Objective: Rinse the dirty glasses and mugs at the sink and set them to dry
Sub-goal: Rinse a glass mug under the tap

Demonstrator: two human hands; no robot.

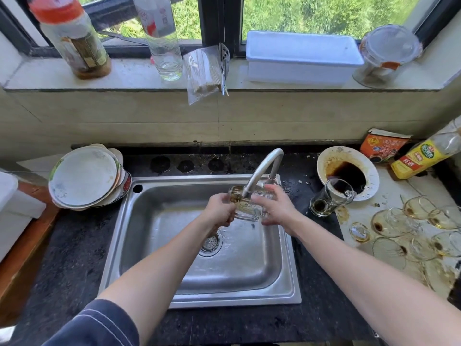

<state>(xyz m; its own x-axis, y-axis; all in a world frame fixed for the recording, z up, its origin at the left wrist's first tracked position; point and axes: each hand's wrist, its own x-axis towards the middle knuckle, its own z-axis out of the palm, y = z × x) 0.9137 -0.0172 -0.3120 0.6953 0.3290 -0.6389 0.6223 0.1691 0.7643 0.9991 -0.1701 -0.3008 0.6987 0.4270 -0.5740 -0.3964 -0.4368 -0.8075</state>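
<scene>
Both hands, left hand (220,208) and right hand (277,207), grip a glass mug (249,208) over the sink (199,293), its shape blurred behind the faucet (262,168); the yellow bottle (421,158) label is unreadable.

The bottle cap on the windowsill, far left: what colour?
Red-orange cap, clearest in the head view.

Held a glass mug (249,206) on its side under the tap (262,171), over the sink (234,283); left grip (220,211) and right grip (277,208) closed on either end. Right of the right grip, another dirty mug (329,198) and stained glasses (411,231) on the worktop (321,308).
</scene>
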